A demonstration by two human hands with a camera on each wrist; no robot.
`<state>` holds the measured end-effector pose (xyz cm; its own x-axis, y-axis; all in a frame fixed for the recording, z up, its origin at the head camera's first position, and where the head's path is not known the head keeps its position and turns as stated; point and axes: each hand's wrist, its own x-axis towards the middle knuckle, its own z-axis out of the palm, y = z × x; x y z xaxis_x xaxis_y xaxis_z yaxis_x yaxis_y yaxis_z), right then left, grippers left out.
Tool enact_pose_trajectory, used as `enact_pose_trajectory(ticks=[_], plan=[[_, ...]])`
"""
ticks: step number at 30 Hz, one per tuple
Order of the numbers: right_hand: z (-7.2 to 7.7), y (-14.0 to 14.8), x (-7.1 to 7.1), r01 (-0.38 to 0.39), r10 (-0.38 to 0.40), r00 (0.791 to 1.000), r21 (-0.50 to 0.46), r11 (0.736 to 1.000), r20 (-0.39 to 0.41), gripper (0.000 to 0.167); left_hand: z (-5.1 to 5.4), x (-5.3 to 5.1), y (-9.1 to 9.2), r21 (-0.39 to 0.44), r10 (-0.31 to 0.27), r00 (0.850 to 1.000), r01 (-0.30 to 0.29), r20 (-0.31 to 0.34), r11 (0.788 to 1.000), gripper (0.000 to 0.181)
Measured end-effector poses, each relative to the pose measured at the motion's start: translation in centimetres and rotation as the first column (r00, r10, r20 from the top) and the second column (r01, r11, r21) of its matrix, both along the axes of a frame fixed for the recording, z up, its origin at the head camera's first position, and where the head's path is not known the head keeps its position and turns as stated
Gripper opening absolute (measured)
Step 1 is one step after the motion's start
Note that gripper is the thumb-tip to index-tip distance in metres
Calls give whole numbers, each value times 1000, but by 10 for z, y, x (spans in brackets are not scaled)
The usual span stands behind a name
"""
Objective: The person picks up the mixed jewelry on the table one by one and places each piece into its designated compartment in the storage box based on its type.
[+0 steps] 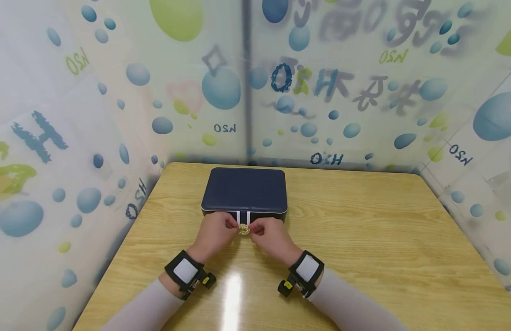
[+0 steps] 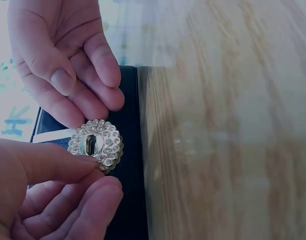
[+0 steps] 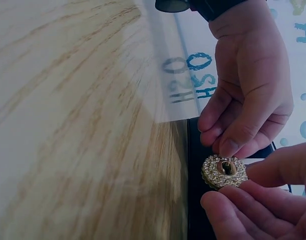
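Observation:
A dark blue box (image 1: pixel 244 188) with a shut lid and white-edged front strap stands toward the back of the table. On that strap sits a gold, rhinestone-studded clasp (image 1: pixel 244 229) with an oval slot (image 2: pixel 91 145) at its middle. My left hand (image 1: pixel 215 233) pinches the clasp's left edge between thumb and forefinger, the other fingers curled. From the opposite side, my right hand (image 1: pixel 275 238) holds the clasp's edge at its fingertips. In the right wrist view the right thumb (image 3: pixel 280 165) and fingers (image 3: pixel 243 210) lie close beside the clasp's rim.
The wooden table (image 1: pixel 363 239) extends to the right of the box and in front of it. Printed curtains (image 1: pixel 342 115) hang around its back and sides. Each wrist wears a black strap (image 1: pixel 185 271) with a small camera.

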<state>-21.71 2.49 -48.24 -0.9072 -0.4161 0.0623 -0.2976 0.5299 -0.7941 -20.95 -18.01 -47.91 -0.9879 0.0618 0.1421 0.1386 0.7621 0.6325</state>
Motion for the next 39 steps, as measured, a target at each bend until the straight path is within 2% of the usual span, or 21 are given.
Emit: enact_pose_trajectory(ticks=[6,14,28,39], plan=[[1,-1,1,6,-6,1000,-13,1000,20,17,1,3,2,-9,13,1000,-13,11,1000,12],[2,-2,3,4,-4,1000,-10,1000,17,21,1,2,3,-25,13,999,-14,-35,1000,14],[1,-2,4,7,-7,1000,-13,1000,25,21,2,3,5,-31,21,999,-22,-47,999,11],[-3,-3,4,1,-1,1000,-19,1000,-2,29,1,3,5,-37,17,999,-19,-50,999,9]])
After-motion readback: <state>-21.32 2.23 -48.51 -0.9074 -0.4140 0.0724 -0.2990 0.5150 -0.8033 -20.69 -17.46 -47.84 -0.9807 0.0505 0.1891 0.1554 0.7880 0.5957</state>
